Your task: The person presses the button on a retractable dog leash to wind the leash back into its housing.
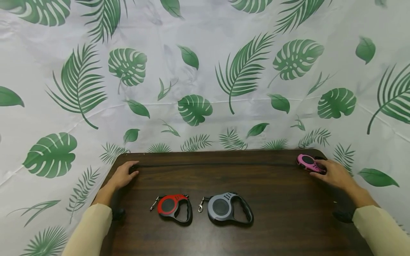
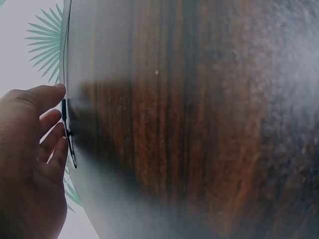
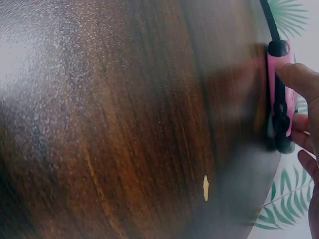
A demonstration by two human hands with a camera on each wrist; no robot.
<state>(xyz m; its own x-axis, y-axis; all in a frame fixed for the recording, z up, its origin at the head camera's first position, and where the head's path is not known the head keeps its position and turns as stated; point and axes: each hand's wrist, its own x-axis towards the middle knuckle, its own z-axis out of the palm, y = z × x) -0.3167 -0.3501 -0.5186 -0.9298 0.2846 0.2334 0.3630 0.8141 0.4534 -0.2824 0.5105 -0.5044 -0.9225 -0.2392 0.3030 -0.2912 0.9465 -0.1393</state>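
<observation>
"What's the right hand (image 1: 336, 174) holding?"
"A pink retractable leash (image 1: 308, 161) near the far right corner of the table (image 1: 288, 206); fingers hide most of its handle."
"And the left hand (image 1: 123, 174)?"
"Pinching the end of the black cord (image 1: 211, 164) near the far left corner. The clip (image 2: 72, 149) there is hard to make out."
"Inside the pink one?"
"Its shell hides that. The red leash (image 1: 168, 205) and grey leash (image 1: 220, 207) lie mid-table."

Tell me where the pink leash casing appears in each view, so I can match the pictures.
Head: right of centre, the pink casing is at the far right of the dark wooden tabletop, gripped by the right hand.
Left wrist: the casing is not in it.
Right wrist: along the right edge, mostly in the upper half, in the same hand's grip.
Shared landmark: the tabletop, in all three.
</observation>
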